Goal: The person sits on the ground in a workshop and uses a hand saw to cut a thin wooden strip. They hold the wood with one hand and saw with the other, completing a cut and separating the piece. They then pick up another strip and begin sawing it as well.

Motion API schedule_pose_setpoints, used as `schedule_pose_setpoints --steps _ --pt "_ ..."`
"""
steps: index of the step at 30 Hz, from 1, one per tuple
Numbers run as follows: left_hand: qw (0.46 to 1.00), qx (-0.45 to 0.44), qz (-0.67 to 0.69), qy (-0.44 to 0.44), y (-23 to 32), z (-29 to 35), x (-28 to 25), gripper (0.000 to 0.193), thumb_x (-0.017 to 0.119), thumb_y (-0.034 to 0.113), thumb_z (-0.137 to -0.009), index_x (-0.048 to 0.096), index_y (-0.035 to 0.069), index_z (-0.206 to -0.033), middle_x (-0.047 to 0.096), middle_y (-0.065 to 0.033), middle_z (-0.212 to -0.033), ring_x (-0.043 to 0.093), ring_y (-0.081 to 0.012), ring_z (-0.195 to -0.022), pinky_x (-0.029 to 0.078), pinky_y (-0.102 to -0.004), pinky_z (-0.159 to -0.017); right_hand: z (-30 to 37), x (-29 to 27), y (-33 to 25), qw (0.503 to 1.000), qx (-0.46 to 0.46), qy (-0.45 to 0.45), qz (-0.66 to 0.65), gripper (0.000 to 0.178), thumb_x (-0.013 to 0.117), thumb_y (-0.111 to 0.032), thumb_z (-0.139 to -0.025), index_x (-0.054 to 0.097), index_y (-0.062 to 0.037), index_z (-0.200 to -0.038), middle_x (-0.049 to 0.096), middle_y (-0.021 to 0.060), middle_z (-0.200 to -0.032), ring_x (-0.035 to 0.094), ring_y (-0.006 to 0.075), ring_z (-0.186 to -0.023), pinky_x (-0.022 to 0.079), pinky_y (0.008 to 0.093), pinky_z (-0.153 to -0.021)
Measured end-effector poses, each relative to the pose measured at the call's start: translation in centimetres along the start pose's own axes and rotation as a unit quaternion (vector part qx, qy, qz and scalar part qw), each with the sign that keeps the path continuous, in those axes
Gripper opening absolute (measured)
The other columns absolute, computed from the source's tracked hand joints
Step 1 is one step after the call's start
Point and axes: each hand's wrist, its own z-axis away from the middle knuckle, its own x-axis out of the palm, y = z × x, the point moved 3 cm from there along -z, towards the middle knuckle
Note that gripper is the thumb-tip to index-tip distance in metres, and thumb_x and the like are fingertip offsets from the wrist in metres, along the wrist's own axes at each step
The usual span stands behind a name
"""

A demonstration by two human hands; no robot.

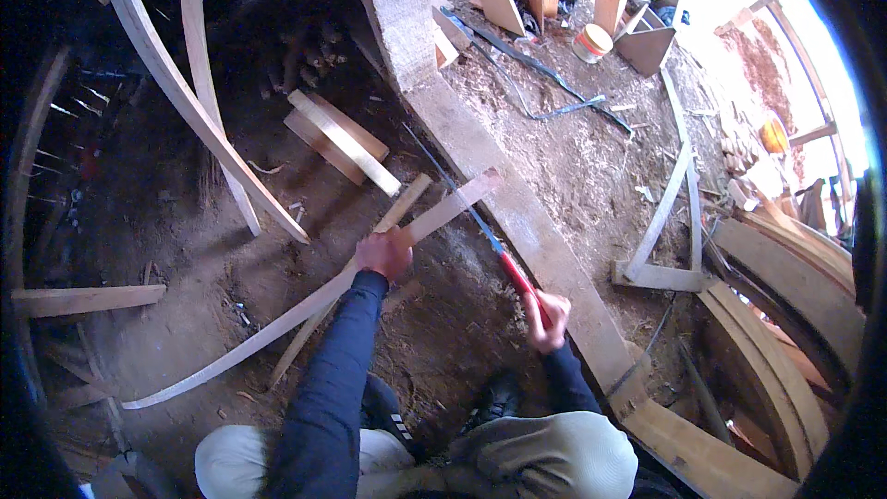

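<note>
My right hand (548, 318) is wrapped round the red handle of a hand saw (511, 265), whose thin blade points up and to the left. That blade crosses a long curved wooden strip (453, 205) near its far end; whether it has cut in, I cannot tell. My left hand (384, 254) grips the strip a short way from the blade. The strip's far tip lies on a thick wooden beam (545, 222), and its other end reaches down to the lower left. Beneath it, a narrower stick (309, 337) runs across the dirt floor.
Short wood blocks (337, 140) lie ahead on the dirt. Tall curved slats (171, 88) lean at the left. Past the beam are a dark strap (531, 65), a round tub (591, 42) and an angled wooden frame (661, 273). Curved planks (767, 360) are stacked at the right.
</note>
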Motion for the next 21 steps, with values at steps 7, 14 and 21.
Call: schedule_pose_setpoints --steps 7,14,21 --pt "0.999 0.006 0.022 0.032 0.6 0.5 -0.7 0.026 0.054 0.034 -0.079 0.067 0.013 -0.086 0.069 -0.018 -0.08 0.068 -0.0385 -0.076 0.055 -0.052 -0.069 2.4 -1.2 -0.4 0.998 0.052 0.03 -0.03 0.023 0.057 -0.008 -0.087 0.058 -0.0002 -0.065 0.044 0.0052 -0.048 0.047 0.0151 -0.039 0.035 0.0296 -0.043" --pt "1.0 0.003 0.002 0.029 -0.7 -0.2 0.6 0.025 0.055 0.035 -0.077 0.066 0.014 -0.084 0.069 -0.0178 -0.079 0.068 -0.0382 -0.075 0.056 -0.0506 -0.067 0.7 -0.3 0.3 1.0 0.015 -0.014 0.014 0.017 0.06 -0.006 -0.085 0.062 0.0008 -0.069 0.047 0.0074 -0.047 0.05 0.0161 -0.038 0.036 0.0308 -0.042" --pt "0.995 0.045 0.022 0.085 -0.6 -0.1 1.3 0.024 0.053 0.035 -0.078 0.066 0.014 -0.078 0.069 -0.0147 -0.074 0.068 -0.0387 -0.069 0.055 -0.052 -0.062 -1.2 0.6 -0.5 0.999 -0.014 0.035 -0.004 0.013 0.06 -0.003 -0.085 0.062 0.0022 -0.074 0.044 0.0078 -0.049 0.045 0.0152 -0.038 0.034 0.0306 -0.042"
